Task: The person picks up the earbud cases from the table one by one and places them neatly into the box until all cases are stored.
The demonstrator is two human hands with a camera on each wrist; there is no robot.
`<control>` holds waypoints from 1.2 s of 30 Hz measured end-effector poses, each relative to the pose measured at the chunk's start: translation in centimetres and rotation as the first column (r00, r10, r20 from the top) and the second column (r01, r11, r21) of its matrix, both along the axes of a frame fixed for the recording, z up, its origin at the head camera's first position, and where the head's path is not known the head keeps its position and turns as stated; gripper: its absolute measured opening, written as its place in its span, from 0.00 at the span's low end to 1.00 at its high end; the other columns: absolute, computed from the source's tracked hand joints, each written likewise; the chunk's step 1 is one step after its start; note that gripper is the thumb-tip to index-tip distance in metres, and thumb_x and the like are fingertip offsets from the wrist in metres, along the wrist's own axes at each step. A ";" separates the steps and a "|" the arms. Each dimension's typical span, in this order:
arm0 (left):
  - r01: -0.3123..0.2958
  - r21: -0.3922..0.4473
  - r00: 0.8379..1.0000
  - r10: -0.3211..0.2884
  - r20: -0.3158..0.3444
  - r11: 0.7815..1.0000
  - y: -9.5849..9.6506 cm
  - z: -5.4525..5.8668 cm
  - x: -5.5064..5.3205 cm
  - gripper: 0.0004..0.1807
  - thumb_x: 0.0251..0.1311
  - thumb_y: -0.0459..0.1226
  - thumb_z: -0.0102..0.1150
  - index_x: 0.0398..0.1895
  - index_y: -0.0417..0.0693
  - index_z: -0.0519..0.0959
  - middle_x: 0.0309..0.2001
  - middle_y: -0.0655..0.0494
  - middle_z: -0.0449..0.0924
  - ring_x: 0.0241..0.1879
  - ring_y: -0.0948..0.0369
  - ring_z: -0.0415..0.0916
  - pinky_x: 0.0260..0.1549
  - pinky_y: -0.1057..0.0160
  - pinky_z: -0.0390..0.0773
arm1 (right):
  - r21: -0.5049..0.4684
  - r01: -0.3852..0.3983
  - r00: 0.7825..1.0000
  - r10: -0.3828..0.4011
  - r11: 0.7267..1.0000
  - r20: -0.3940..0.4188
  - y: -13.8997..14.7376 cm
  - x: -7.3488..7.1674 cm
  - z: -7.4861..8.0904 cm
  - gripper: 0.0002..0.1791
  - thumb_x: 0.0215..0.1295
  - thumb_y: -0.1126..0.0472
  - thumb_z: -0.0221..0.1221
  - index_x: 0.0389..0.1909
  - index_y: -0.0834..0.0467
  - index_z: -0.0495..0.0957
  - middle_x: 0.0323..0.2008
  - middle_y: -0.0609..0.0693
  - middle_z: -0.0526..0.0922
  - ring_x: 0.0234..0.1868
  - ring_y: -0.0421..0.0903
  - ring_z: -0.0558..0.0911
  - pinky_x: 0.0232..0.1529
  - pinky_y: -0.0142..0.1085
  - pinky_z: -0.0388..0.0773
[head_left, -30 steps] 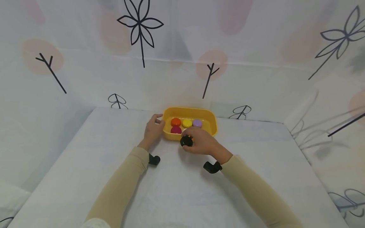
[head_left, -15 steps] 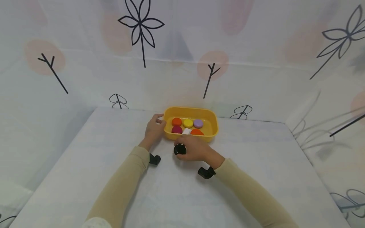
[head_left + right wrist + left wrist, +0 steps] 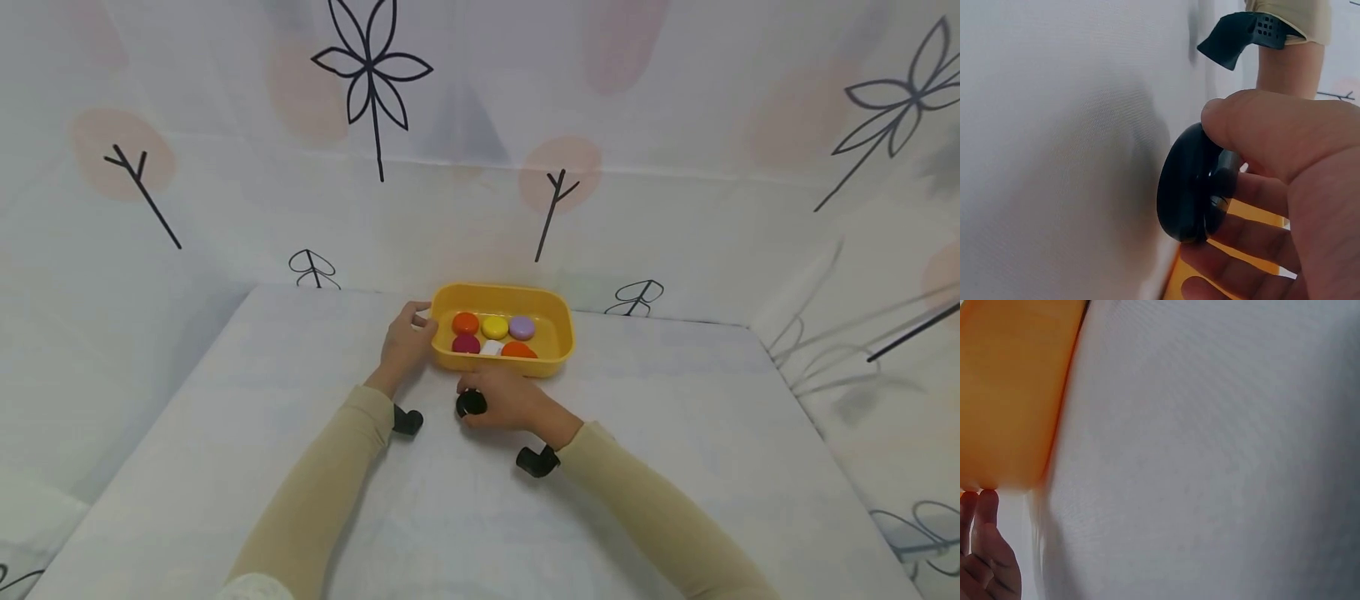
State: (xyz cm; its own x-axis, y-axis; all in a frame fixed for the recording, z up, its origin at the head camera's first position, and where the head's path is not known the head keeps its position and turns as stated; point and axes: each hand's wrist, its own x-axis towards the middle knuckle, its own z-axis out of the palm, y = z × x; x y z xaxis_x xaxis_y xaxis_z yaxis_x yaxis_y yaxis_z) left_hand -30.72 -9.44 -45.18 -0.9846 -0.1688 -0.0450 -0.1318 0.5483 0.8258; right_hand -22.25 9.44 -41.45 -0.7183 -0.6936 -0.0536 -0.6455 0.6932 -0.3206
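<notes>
My right hand (image 3: 504, 398) pinches a round, glossy black piece (image 3: 472, 402) just above the white tabletop, in front of a yellow tray (image 3: 555, 333). In the right wrist view the black piece (image 3: 1186, 181) shows two rounded halves with a groove between them, thumb on one side and fingers on the other. My left hand (image 3: 406, 344) touches the tray's left end. The left wrist view shows its fingertips (image 3: 986, 503) against the orange-looking wall (image 3: 1016, 394); its thumb's contact is unclear.
Inside the tray lie round pieces: orange-red (image 3: 465, 323), yellow (image 3: 495, 327), purple (image 3: 522, 327), crimson (image 3: 466, 343), white (image 3: 491, 347) and orange (image 3: 519, 350). The patterned cloth backdrop (image 3: 480, 225) rises close behind the tray.
My right hand has moved from the tray's front edge toward me and slightly left, lowering the black piece near the tabletop. The left hand stays at the tray's end.
</notes>
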 end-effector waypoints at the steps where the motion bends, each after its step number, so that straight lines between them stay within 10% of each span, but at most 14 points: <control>1: 0.001 0.001 1.000 -0.001 0.000 1.000 0.0 0.0 0.0 0.22 0.53 0.49 0.46 0.54 0.68 0.65 0.41 0.59 0.71 0.33 0.59 0.70 0.32 0.66 0.75 | 0.004 0.002 1.000 -0.002 1.000 0.005 0.0 0.0 0.0 0.23 0.46 0.46 0.62 0.45 0.49 0.74 0.38 0.39 0.76 0.39 0.37 0.73 0.47 0.33 0.72; 36: 0.006 0.031 1.000 -0.006 0.001 1.000 -0.1 0.0 -0.1 0.22 0.53 0.50 0.46 0.53 0.68 0.64 0.41 0.58 0.70 0.33 0.58 0.69 0.32 0.65 0.75 | 0.001 -0.031 0.996 0.031 1.000 -0.082 0.1 0.2 -0.6 0.23 0.46 0.43 0.60 0.46 0.45 0.73 0.41 0.39 0.75 0.39 0.36 0.72 0.46 0.32 0.72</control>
State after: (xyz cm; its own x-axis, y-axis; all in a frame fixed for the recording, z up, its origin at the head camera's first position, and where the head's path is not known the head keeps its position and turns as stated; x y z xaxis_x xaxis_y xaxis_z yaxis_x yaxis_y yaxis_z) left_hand -30.79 -9.55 -45.19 -0.9855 -0.1617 -0.0516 -0.1300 0.5235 0.8421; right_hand -22.08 9.58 -42.08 -0.6985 -0.7156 0.0052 -0.6908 0.6725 -0.2656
